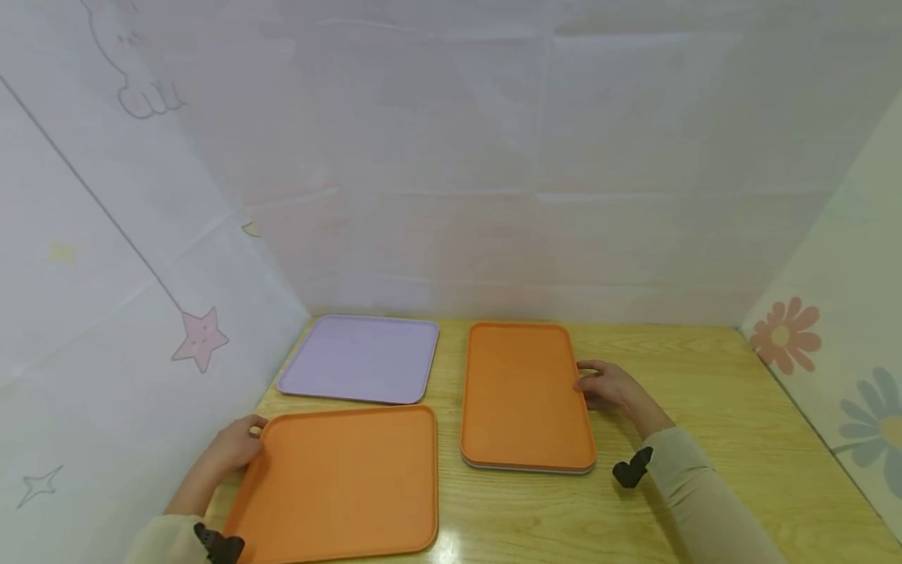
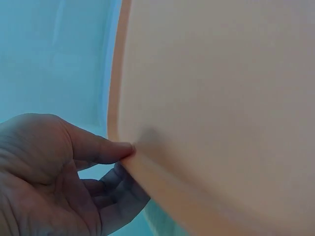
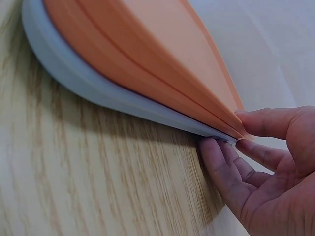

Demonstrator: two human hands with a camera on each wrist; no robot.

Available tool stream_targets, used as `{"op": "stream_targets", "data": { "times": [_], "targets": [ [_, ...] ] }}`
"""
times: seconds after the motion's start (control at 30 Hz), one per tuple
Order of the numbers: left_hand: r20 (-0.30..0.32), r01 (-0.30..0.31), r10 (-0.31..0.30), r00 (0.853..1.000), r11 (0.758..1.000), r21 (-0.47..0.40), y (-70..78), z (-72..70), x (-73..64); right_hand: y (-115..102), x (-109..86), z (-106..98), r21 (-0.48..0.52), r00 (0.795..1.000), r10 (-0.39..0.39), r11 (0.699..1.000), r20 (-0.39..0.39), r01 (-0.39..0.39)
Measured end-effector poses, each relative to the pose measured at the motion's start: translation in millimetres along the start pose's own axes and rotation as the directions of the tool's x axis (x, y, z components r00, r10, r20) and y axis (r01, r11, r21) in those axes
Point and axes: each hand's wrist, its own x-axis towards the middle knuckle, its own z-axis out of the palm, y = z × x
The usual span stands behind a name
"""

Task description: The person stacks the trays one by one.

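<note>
In the head view, my left hand (image 1: 236, 445) pinches the far left corner of an orange tray (image 1: 345, 486) at the front left. Its thumb lies on the rim and the other fingers go underneath, as the left wrist view shows. On the right, my right hand (image 1: 611, 388) grips the right edge of a stack of trays (image 1: 524, 392). The right wrist view shows orange trays (image 3: 162, 69) on top of a pale tray (image 3: 108, 105), the thumb at the orange rim and fingertips under the pale edge.
A lilac tray (image 1: 362, 359) lies at the back left, just behind the front orange tray. The wooden table (image 1: 676, 352) meets patterned cloth walls at the left, back and right.
</note>
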Motion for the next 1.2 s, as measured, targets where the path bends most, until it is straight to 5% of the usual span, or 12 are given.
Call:
{"op": "stream_targets", "data": {
  "times": [0.17,0.4,0.67,0.93,1.2],
  "targets": [
    [0.061,0.032,-0.025,0.998,0.991,-0.128,5.3,-9.4,-5.1,3.1,2.6,-1.0,0.021,1.0,-0.002,1.0,0.0,0.002],
    [0.163,0.117,-0.066,0.984,0.936,-0.332,16.0,-21.1,-14.1,4.9,2.5,0.6,0.028,1.0,-0.002,1.0,-0.002,0.002],
    [0.173,0.075,0.016,0.985,0.86,-0.505,13.7,-29.9,-20.2,7.9,-5.0,-2.0,0.048,0.999,-0.054,0.997,0.001,0.054],
    [0.185,0.065,0.064,0.981,0.786,-0.614,12.8,-29.9,-16.4,-2.0,-34.5,-6.8,-0.021,0.985,-0.157,0.988,-0.078,0.155],
    [0.169,0.063,0.081,0.982,0.705,-0.707,28.9,-24.6,-16.4,-11.7,-59.8,6.5,-0.009,0.965,-0.257,0.966,-0.043,0.257]
  ]
}}
